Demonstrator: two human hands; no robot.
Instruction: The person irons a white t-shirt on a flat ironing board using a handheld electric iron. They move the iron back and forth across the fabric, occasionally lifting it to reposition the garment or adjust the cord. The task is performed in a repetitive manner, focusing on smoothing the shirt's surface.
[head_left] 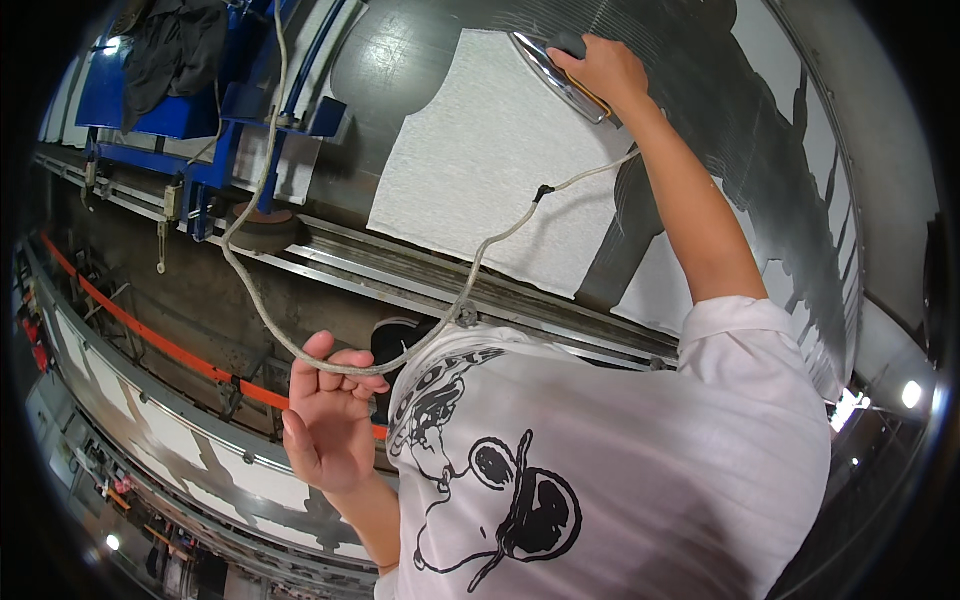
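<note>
My right hand is closed around the dark handle of a shiny metal clothes iron. The iron rests at the upper right edge of a light grey fabric piece, which lies flat on the dark table. A pale braided cord with a dark band on it runs from near my right forearm down to my left hand. There it passes across the curled fingers, which hold it up, while the thumb stands apart. From these fingers the cord climbs to the upper left.
A blue machine frame with a dark cloth over it stands at the upper left, above metal rails along the table edge. More pale fabric pieces lie to the right. An orange bar crosses the lower left.
</note>
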